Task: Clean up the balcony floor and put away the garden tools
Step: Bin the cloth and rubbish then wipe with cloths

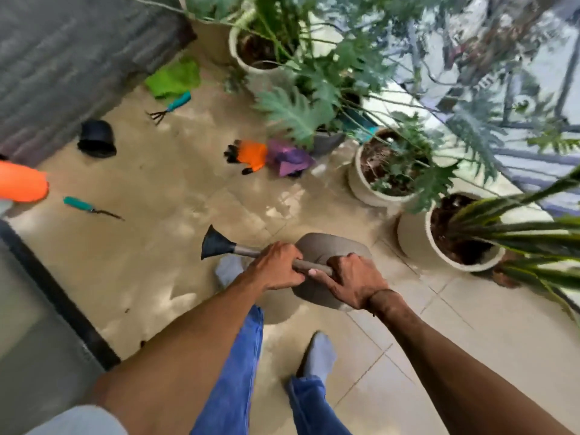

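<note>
Low centre of the frame, the left hand (276,266) and right hand (354,281) both grasp the spout (248,251) of what seems a watering can (329,246); its long axis runs level, rose (216,243) pointing left.

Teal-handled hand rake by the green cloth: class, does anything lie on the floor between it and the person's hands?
Nothing visible does. The hand rake lies on bare floor beside the green cloth. Both the left hand and right hand grip the grey watering can, so neither is free. The orange glove lies off to the right.
</note>
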